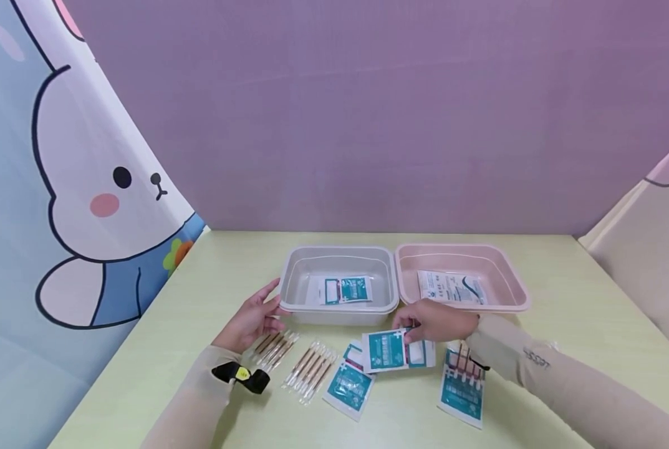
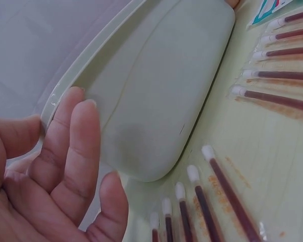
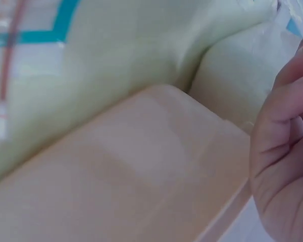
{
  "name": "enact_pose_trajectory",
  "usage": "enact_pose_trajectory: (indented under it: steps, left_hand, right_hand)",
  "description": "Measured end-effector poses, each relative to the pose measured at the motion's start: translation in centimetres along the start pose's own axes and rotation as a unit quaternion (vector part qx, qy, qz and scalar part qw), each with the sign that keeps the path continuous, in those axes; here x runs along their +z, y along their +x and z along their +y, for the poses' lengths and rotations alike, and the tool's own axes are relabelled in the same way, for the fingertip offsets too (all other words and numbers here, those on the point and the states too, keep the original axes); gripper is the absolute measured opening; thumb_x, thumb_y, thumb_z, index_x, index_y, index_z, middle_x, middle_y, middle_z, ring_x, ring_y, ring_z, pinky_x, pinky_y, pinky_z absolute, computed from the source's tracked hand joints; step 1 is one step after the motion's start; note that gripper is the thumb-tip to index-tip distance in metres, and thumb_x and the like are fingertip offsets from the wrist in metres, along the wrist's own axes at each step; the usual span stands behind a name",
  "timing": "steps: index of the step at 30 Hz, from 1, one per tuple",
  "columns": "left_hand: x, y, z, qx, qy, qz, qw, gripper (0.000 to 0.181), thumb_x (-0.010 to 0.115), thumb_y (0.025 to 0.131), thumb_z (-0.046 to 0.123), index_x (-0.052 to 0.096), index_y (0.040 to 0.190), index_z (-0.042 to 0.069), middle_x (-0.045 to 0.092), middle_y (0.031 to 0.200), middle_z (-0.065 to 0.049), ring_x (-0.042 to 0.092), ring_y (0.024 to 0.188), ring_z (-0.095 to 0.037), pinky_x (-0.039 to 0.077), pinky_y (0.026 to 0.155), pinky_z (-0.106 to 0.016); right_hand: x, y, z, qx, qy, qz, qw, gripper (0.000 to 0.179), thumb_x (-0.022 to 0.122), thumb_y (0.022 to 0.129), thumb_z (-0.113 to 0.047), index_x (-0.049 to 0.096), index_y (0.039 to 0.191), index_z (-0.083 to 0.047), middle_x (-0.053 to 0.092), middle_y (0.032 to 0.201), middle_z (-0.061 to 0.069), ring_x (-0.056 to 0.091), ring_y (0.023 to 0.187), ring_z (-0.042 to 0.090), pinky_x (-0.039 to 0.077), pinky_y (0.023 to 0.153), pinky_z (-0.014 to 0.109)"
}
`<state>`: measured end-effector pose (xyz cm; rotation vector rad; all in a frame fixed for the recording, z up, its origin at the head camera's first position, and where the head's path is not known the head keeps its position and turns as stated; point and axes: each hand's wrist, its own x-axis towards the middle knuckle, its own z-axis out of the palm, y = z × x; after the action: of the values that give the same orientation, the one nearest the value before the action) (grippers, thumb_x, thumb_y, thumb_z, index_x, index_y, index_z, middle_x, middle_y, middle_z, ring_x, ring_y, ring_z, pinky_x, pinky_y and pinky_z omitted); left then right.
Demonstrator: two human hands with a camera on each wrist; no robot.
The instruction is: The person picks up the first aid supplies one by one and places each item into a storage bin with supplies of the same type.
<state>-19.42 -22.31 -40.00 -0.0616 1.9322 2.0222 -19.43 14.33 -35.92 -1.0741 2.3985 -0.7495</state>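
Note:
My left hand (image 1: 255, 318) is at the left end of the grey plastic basin (image 1: 334, 317). In the left wrist view its thumb and fingers (image 2: 83, 146) pinch the basin's rim. Inside the basin lies a teal and white packet (image 1: 345, 290). My right hand (image 1: 441, 321) pinches the edge of a teal and white sachet (image 1: 385, 350), held in front of the two basins. A similar sachet (image 1: 350, 383) lies on the table, partly covered by it. The right wrist view shows curled fingers (image 3: 288, 108) at a wrapper's edge.
A pink basin (image 1: 514, 299) stands against the grey one, with a white printed packet (image 1: 452, 287) inside. Clear packs of brown-stemmed swabs (image 1: 310, 369) lie at the front left. Another teal sachet (image 1: 462, 399) with swabs on it lies under the right forearm. Behind the table hangs a purple cloth (image 1: 390, 125).

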Motion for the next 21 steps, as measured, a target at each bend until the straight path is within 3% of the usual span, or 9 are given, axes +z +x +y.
enact_pose_trajectory:
  steps: [7, 13, 21]
  left_hand:
    - [-0.7, -0.4, 0.4, -0.003, 0.009, -0.004, 0.9999, 0.057, 0.039, 0.105, 0.017, 0.013, 0.155, 0.014, 0.068, 0.081, -0.001, 0.061, 0.056, -0.008, 0.051, 0.061, -0.024]
    - [-1.1, -0.5, 0.4, -0.002, 0.011, -0.01, 0.9999, 0.057, 0.039, 0.105, 0.016, 0.012, 0.155, 0.012, 0.068, 0.078, 0.003, 0.061, 0.056, -0.007, 0.05, 0.06, -0.023]
    - [-1.1, -0.4, 0.0, 0.003, -0.005, -0.028, 0.9996, 0.056, 0.039, 0.105, 0.016, 0.013, 0.154, 0.012, 0.067, 0.075, 0.005, 0.061, 0.055, -0.006, 0.049, 0.058, -0.021]
  right_hand:
    - [-1.0, 2.1, -1.6, 0.005, 0.019, 0.0, 0.9998, 0.017, 0.067, 0.088, -0.005, 0.068, 0.104, -0.008, 0.063, 0.086, -0.009, 0.053, 0.076, 0.007, 0.047, 0.072, 0.023]
    - [-1.6, 3.7, -3.0, -0.002, 0.025, 0.019, 0.9995, 0.021, 0.067, 0.088, -0.006, 0.068, 0.109, -0.003, 0.059, 0.078, -0.004, 0.049, 0.067, 0.008, 0.043, 0.061, 0.021]
    - [-2.2, 5.4, -4.0, -0.006, 0.035, 0.034, 0.9988, 0.022, 0.066, 0.089, -0.006, 0.066, 0.11, 0.0, 0.059, 0.072, -0.001, 0.046, 0.059, 0.008, 0.04, 0.056, 0.021]
